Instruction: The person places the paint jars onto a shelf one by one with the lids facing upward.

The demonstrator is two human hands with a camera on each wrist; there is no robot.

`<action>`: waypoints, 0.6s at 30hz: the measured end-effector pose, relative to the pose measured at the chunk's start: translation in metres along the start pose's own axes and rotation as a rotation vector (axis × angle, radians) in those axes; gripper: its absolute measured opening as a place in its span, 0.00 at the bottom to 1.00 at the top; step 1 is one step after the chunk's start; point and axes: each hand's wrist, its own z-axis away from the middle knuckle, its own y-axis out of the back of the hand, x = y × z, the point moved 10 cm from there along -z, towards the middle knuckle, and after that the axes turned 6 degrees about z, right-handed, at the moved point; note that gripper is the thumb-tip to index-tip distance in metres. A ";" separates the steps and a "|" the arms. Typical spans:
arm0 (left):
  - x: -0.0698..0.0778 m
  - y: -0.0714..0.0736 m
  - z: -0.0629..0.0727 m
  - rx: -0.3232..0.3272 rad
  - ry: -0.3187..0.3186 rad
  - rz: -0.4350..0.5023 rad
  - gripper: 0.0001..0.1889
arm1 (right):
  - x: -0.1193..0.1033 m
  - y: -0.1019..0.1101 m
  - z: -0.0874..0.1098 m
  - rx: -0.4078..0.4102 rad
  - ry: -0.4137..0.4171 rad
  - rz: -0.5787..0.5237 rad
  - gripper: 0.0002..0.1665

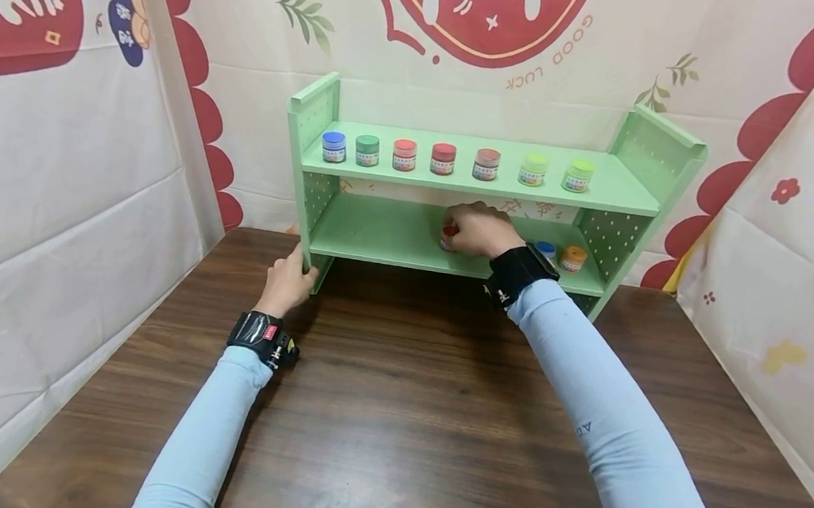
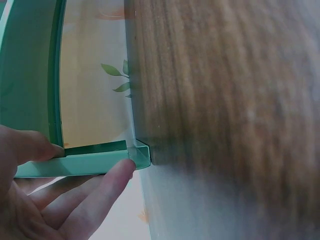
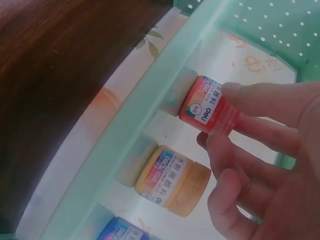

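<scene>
My right hand (image 1: 482, 230) pinches a small red paint jar (image 3: 207, 104) between thumb and fingers on the lower board of a green two-tier shelf (image 1: 373, 227). In the right wrist view, the jar's base meets the board. Beside it stands a yellow paint jar (image 3: 172, 181), which the hand and wrist hide in the head view. A blue paint jar (image 1: 546, 251) and an orange paint jar (image 1: 574, 258) stand farther right. My left hand (image 1: 287, 283) grips the shelf's left side panel (image 2: 90, 164) near its foot, thumb on one face and fingers on the other.
On the upper board stands a row of several paint jars, from a blue-lidded jar (image 1: 334, 147) at left to a lime-lidded jar (image 1: 578, 176) at right. The shelf stands at the back of a dark wooden table (image 1: 394, 412). Printed cloth (image 1: 97, 182) hangs around it.
</scene>
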 end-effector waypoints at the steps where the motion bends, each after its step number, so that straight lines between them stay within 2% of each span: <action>1: 0.000 0.000 0.000 0.001 -0.003 -0.002 0.17 | 0.001 0.001 0.000 -0.004 0.000 -0.001 0.21; 5: 0.002 0.000 0.000 0.010 -0.012 -0.003 0.16 | 0.004 0.004 0.004 -0.004 0.000 -0.015 0.29; 12: 0.002 0.001 0.000 0.006 -0.008 -0.003 0.17 | 0.011 0.012 0.019 0.051 0.011 0.006 0.25; 18: 0.000 0.001 0.000 0.009 -0.013 -0.005 0.19 | 0.016 0.011 0.046 0.095 0.024 0.022 0.24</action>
